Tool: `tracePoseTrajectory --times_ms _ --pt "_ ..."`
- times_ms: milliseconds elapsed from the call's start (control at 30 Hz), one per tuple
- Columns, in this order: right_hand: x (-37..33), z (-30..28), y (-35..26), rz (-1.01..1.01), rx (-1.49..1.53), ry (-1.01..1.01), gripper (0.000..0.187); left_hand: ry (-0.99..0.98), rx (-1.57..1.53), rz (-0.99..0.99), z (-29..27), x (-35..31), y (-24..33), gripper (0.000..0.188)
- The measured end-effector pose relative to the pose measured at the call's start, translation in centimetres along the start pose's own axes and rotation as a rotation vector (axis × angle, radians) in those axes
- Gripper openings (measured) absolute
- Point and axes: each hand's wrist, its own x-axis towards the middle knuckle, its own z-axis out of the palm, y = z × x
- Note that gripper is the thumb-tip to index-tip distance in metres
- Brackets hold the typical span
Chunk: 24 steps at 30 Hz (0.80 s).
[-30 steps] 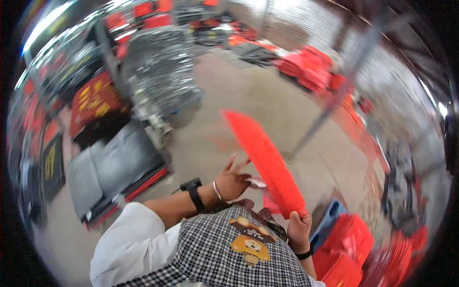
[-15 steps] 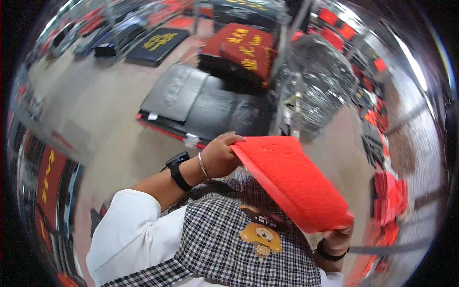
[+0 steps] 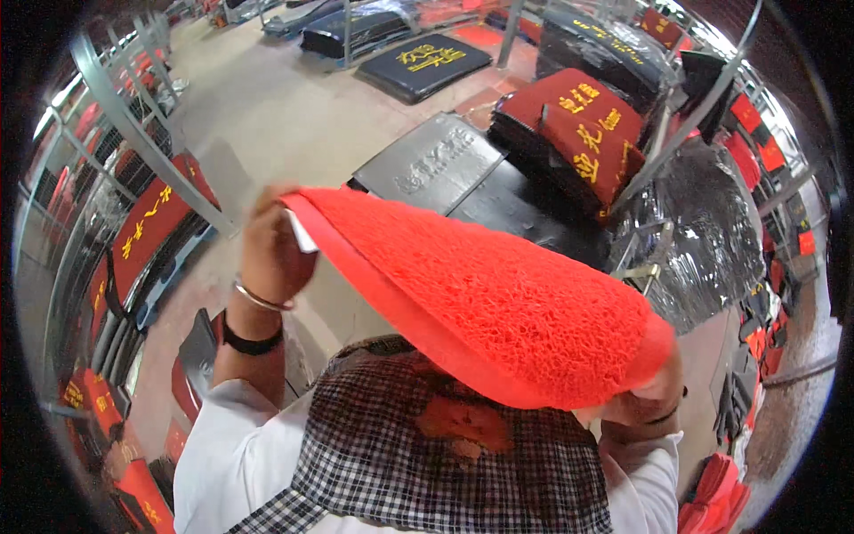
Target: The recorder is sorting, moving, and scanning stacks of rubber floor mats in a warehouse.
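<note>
A bright red door mat (image 3: 471,294) with a coarse looped surface and a smooth flat border is held up in front of my chest, bowed and tilted. My left hand (image 3: 276,245) grips its far left corner, where a small white tag hangs by the fingers. At the near right end, my right hand (image 3: 654,387) is closed around the other edge, its fingers mostly hidden by the mat. Beyond the mat lies a stack of black mats (image 3: 534,214), with a grey embossed mat (image 3: 436,165) on top at its left.
Dark red mats with yellow lettering (image 3: 578,116) are piled behind the black stack. Plastic-wrapped goods (image 3: 703,231) stand to the right. A metal rack post (image 3: 142,133) rises at left beside more red mats (image 3: 147,222). A black mat stack (image 3: 425,67) sits on the floor farther off.
My left hand has swung left and up, spreading the red mat wider between both hands. The view has turned, so the surrounding stacks appear shifted to the right.
</note>
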Motion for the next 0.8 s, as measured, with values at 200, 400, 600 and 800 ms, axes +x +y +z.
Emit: tracePoseTrajectory --times_ms 200,400,600,800 --pt "2.3 -1.6 10.7 0.272 0.017 -0.116 0.039 0.029 0.678 0.386 -4.3 4.2 -1.1 0.025" --pt "4.2 1.6 22.5 0.366 0.318 -0.124 0.033 -0.142 0.959 0.558 -3.3 10.6 -7.5 0.007" --pt "1.6 -4.1 29.4 0.566 0.423 0.343 0.036 -0.240 0.937 0.777 7.7 17.9 -16.0 0.009" --pt "11.7 -18.4 50.7 0.268 0.451 0.829 0.055 0.011 0.864 1.039 20.6 38.9 -26.4 0.016"
